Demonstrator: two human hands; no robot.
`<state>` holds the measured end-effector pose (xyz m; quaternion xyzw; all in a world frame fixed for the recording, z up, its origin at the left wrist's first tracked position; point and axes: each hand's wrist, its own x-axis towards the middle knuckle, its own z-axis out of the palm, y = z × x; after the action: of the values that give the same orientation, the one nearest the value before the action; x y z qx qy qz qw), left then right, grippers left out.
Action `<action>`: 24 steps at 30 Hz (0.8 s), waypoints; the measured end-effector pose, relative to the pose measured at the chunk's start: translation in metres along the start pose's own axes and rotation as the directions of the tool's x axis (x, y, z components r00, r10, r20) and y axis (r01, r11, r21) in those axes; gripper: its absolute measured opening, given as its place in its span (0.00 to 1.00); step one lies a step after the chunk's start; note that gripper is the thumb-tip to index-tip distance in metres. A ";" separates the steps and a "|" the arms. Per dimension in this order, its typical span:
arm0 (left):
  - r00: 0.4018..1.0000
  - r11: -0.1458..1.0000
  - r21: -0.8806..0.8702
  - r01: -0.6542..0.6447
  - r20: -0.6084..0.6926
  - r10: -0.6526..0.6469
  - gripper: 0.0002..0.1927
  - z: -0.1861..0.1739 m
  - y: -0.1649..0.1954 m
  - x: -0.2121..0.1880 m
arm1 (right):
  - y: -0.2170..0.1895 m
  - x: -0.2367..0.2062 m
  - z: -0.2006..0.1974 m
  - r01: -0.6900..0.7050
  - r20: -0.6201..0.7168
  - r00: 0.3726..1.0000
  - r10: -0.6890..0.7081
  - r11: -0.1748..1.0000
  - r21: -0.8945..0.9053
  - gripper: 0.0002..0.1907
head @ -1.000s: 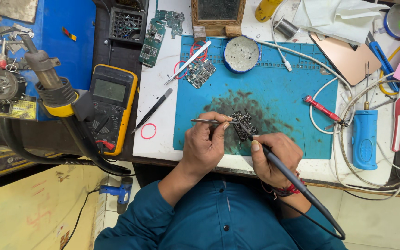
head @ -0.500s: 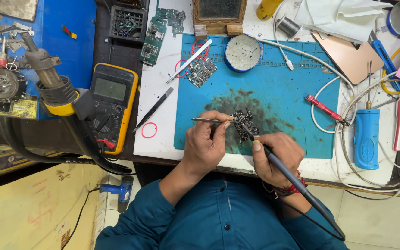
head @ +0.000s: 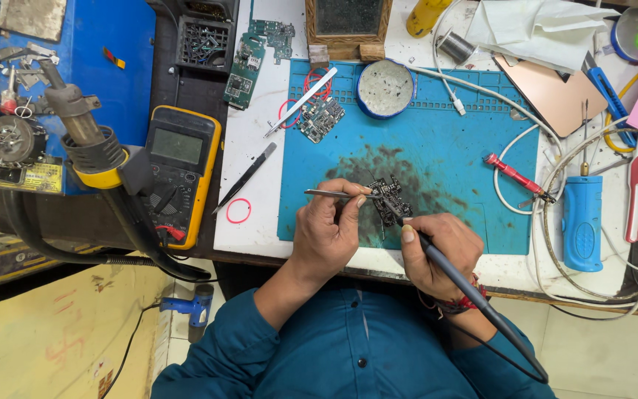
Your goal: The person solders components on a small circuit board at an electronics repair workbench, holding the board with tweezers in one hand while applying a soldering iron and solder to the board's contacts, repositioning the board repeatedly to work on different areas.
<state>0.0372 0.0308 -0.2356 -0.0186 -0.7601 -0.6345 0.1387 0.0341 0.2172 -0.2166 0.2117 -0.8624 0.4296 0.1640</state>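
A small dark circuit board (head: 389,198) lies on the stained middle of the blue work mat (head: 452,148). My left hand (head: 330,229) pinches metal tweezers (head: 326,193) whose tips reach the board from the left. My right hand (head: 437,251) grips a grey soldering iron (head: 467,284) like a pen, with its tip on the board's lower edge. The iron's cable trails back past my wrist.
A yellow multimeter (head: 179,174) and a hot-air gun (head: 83,137) sit at the left. Black tweezers (head: 245,177), another small board (head: 319,118), a round tin (head: 385,87), a red screwdriver (head: 515,177), a blue tool (head: 581,222) and white cables crowd the bench.
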 end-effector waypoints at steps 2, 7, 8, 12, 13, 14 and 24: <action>1.000 1.000 0.001 0.004 0.002 -0.004 0.09 0.000 0.000 0.000 | 0.000 0.000 0.000 -0.001 0.000 1.000 0.001 1.000 -0.001 0.04; 1.000 1.000 0.005 0.020 0.004 -0.020 0.09 0.000 0.002 0.000 | -0.001 0.000 -0.001 0.002 0.000 1.000 -0.002 1.000 -0.007 0.04; 1.000 1.000 0.003 0.012 0.002 -0.012 0.09 0.000 0.002 0.001 | -0.001 0.001 -0.001 0.005 -0.001 1.000 -0.005 1.000 -0.004 0.04; 1.000 1.000 0.004 0.021 0.005 -0.021 0.09 0.000 0.002 0.001 | -0.001 0.001 -0.001 0.003 0.002 1.000 -0.003 1.000 -0.006 0.04; 0.999 0.999 0.006 0.032 0.008 -0.032 0.09 0.000 0.002 0.001 | -0.001 0.001 -0.001 -0.002 0.004 1.000 0.002 1.000 -0.011 0.03; 1.000 1.000 0.004 0.025 0.006 -0.025 0.09 0.000 0.002 0.001 | -0.001 0.001 -0.001 0.001 0.002 1.000 -0.001 1.000 -0.009 0.04; 1.000 1.000 0.006 0.002 0.006 -0.002 0.09 0.000 0.001 0.000 | 0.000 0.001 -0.001 0.009 -0.001 1.000 -0.009 1.000 0.002 0.04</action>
<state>0.0370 0.0306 -0.2349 -0.0195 -0.7623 -0.6324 0.1360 0.0332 0.2173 -0.2153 0.2157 -0.8610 0.4296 0.1660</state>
